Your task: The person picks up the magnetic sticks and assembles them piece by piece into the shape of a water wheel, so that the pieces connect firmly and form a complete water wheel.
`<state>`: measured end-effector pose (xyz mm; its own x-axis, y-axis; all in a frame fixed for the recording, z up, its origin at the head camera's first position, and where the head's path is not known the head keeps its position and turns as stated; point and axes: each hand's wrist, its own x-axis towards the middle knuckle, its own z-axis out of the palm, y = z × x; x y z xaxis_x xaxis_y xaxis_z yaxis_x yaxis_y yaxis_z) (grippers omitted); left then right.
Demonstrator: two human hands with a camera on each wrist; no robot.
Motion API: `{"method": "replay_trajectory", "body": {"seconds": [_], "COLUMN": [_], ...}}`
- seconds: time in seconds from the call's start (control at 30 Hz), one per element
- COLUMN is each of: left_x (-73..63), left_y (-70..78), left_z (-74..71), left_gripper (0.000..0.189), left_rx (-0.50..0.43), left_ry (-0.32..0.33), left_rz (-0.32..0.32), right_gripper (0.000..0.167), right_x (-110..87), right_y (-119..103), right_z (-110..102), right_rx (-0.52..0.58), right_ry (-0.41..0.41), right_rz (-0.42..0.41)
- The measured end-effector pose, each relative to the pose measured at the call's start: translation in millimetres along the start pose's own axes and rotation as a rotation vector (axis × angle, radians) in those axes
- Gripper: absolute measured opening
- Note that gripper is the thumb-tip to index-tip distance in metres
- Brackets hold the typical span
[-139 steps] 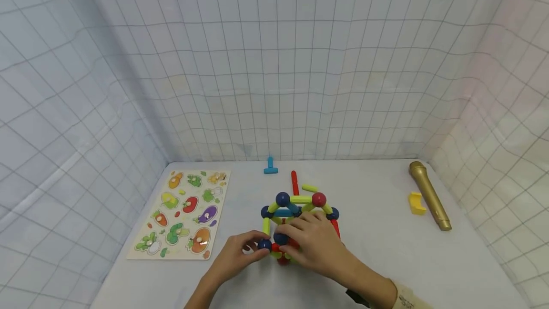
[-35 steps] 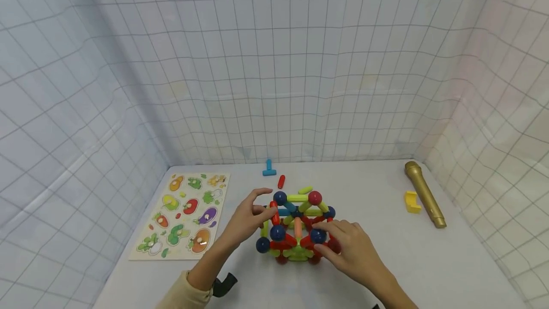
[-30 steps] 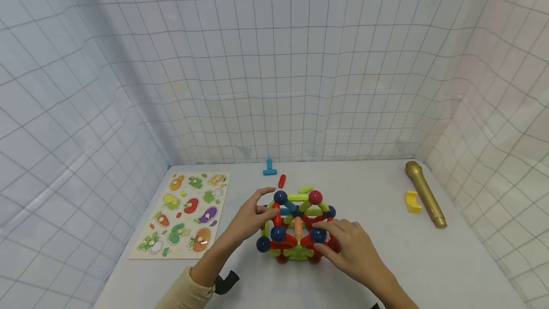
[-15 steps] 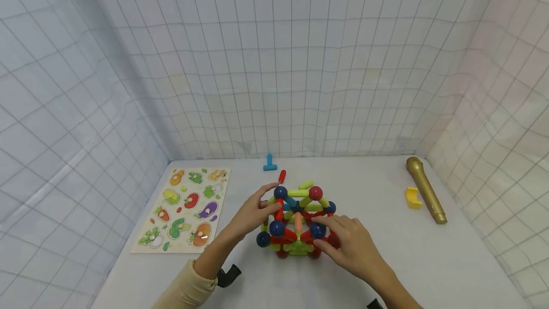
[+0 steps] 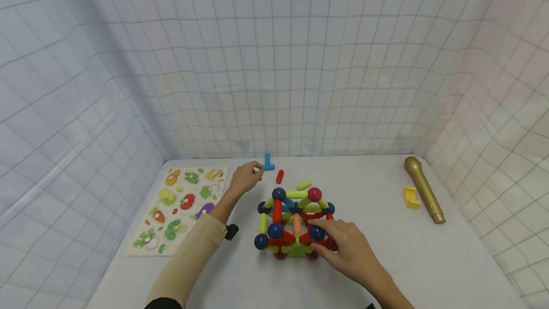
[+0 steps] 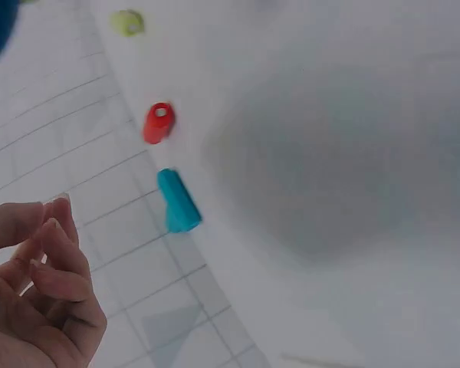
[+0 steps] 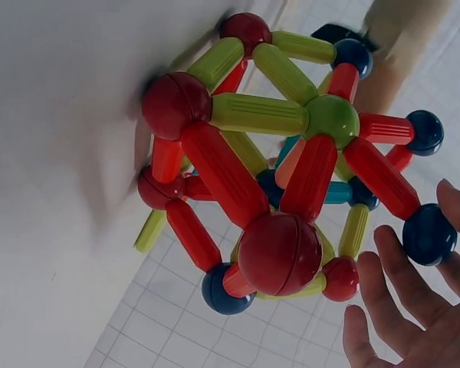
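A construction of magnetic balls and rods [image 5: 296, 194] in red, dark blue and yellow-green stands at the table's front middle. My right hand [image 5: 351, 252] holds the dark blue ball [image 5: 317, 233] at its front right corner between thumb and fingers, as the right wrist view also shows [image 7: 432, 234]. Behind the construction to the left, my left hand [image 5: 246, 178] is beside two blue rods [image 5: 269, 167] laid in a T. In the left wrist view its fingers are loosely bent, with nothing visible between them. A loose red rod [image 5: 280, 176] lies just right of the blue ones.
A yellow-green rod [image 5: 304, 184] lies behind the construction. On the left is a vegetable puzzle board [image 5: 182, 216], partly under my left forearm. A gold microphone [image 5: 423, 190] and a yellow curved piece [image 5: 411, 197] lie at the right. Gridded cloth walls [image 5: 274, 85] surround the table.
My left hand has set a red rod upright between two dark blue balls, let go and moved to the back left. My right hand has stayed on its ball for the last second.
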<state>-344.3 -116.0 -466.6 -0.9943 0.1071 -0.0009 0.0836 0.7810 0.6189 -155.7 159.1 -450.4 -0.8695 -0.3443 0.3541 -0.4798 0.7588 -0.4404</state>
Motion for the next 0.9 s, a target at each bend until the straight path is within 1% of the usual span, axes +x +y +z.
{"method": "replay_trajectory", "body": {"seconds": [0.07,0.13,0.17,0.23,0.3,0.4,0.43,0.53,0.6,0.63,0.7,0.77,0.8,0.83,0.9], "left_x": [21.7,37.1,42.7,48.9,51.7,53.0,53.3,51.1,45.0,39.6,25.1,0.1,-15.0,-31.2,-65.3], "left_y": [1.7,4.9,6.8,6.8,2.5,-6.1,-8.3,-9.2,-9.1,-8.7,-7.6,-7.4,-6.2,-4.0,0.9], "left_z": [16.0,31.7,38.5,50.1,57.4,60.3,59.3,49.2,37.3,29.8,13.6,-7.1,-16.2,-24.7,-38.5], "left_gripper": [0.028,0.034,0.038,0.043,0.042,0.035,0.034,0.036,0.038,0.039,0.038,0.035,0.033,0.03,0.026], "left_rx": [0.123,0.231,0.272,0.348,0.398,0.428,0.422,0.388,0.357,0.338,0.301,0.261,0.238,0.216,0.172], "left_ry": [-0.056,-0.125,-0.156,-0.2,-0.204,-0.196,-0.192,-0.189,-0.18,-0.173,-0.152,-0.13,-0.122,-0.118,-0.131], "left_rz": [-0.005,-0.014,-0.021,-0.03,-0.022,0.01,0.016,0.011,0.003,-0.002,0.016,0.045,0.059,0.084,0.125], "right_gripper": [0.049,0.049,0.048,0.047,0.046,0.046,0.045,0.045,0.045,0.045,0.046,0.049,0.05,0.051,0.052], "right_x": [-1.9,-3.9,-4.8,-6.0,-5.9,-3.1,-1.9,2.1,3.9,4.5,5.6,5.8,5.6,5.3,4.0], "right_y": [-2.9,-5.7,-6.9,-9.2,-10.6,-10.2,-9.6,-6.6,-4.7,-3.7,-1.9,-2.9,-3.6,-4.3,-5.4], "right_z": [1.1,2.6,3.6,6.1,8.4,9.4,8.7,4.7,2.2,1.1,-0.8,-1.0,-1.0,-1.0,-0.4], "right_rx": [0.004,0.01,0.014,0.021,0.029,0.023,0.021,0.001,-0.012,-0.018,-0.028,-0.029,-0.028,-0.026,-0.02], "right_ry": [-0.014,-0.02,-0.019,-0.012,0.002,0.012,0.012,0.009,0.009,0.009,0.008,0.001,-0.003,-0.006,-0.021], "right_rz": [0.007,0.01,0.007,-0.006,-0.026,-0.05,-0.055,-0.06,-0.058,-0.058,-0.044,-0.019,0.0,0.02,0.065]}}
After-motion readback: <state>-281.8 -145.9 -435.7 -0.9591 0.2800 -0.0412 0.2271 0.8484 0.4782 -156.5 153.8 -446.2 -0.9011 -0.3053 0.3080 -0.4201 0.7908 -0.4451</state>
